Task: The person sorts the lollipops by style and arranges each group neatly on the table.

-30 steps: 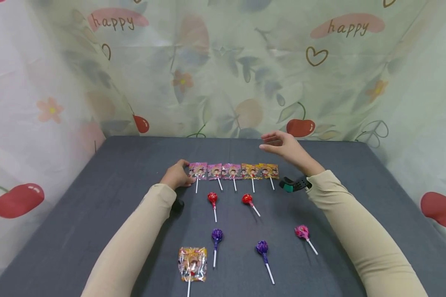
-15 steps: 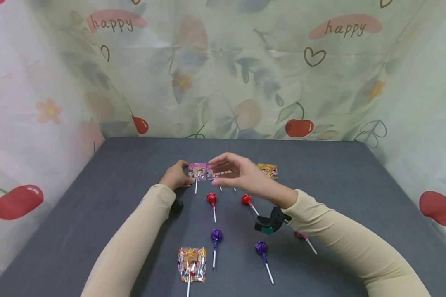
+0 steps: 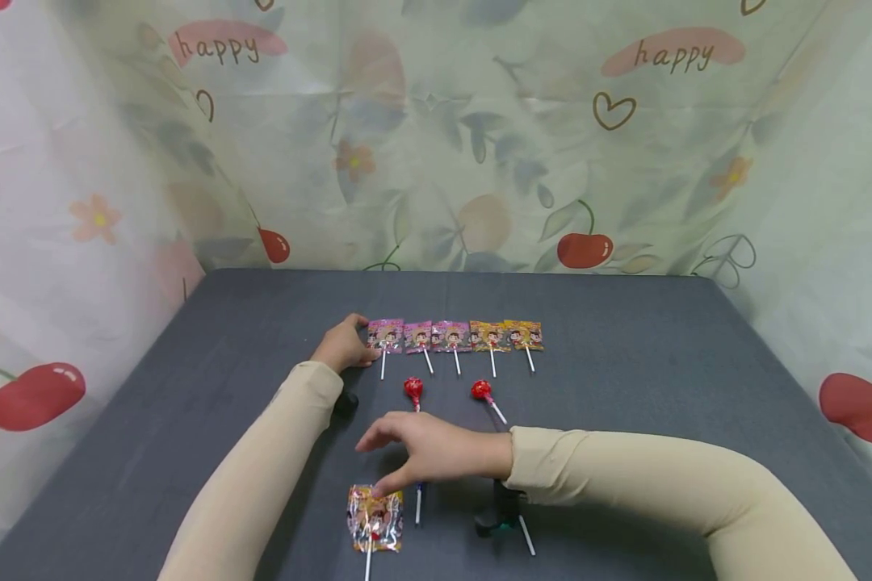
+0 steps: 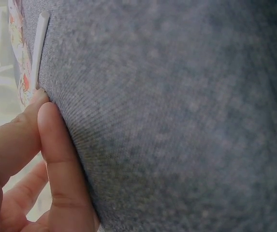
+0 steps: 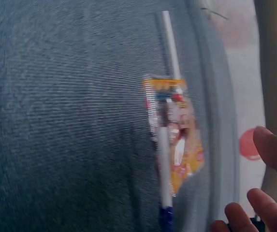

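My left hand (image 3: 343, 343) holds the left edge of a pink-wrapped lollipop (image 3: 385, 336), thumb at the lower corner and a finger at the upper. In the left wrist view, fingertips meet beside the lollipop's wrapper (image 4: 16, 36) and white stick (image 4: 39, 46). That lollipop ends a row of flat-wrapped ones, pink then orange (image 3: 489, 336). Over the near table, my right hand (image 3: 432, 448) is spread, holding nothing. Its thumb overlaps an orange-wrapped lollipop (image 3: 385, 524) in the head view. Below the hand, a purple lollipop (image 3: 418, 508) is mostly hidden, only its stick showing.
Two red round lollipops (image 3: 412, 389) lie between the row and my right forearm. Another lollipop's stick (image 3: 526, 535) pokes out beneath the right wrist. Patterned cloth (image 3: 436, 145) surrounds the dark table (image 3: 262, 323) at the back and sides.
My right hand has come from the row's right end, across it, down and left to the near orange-wrapped lollipop. My left hand has stayed at the pink one.
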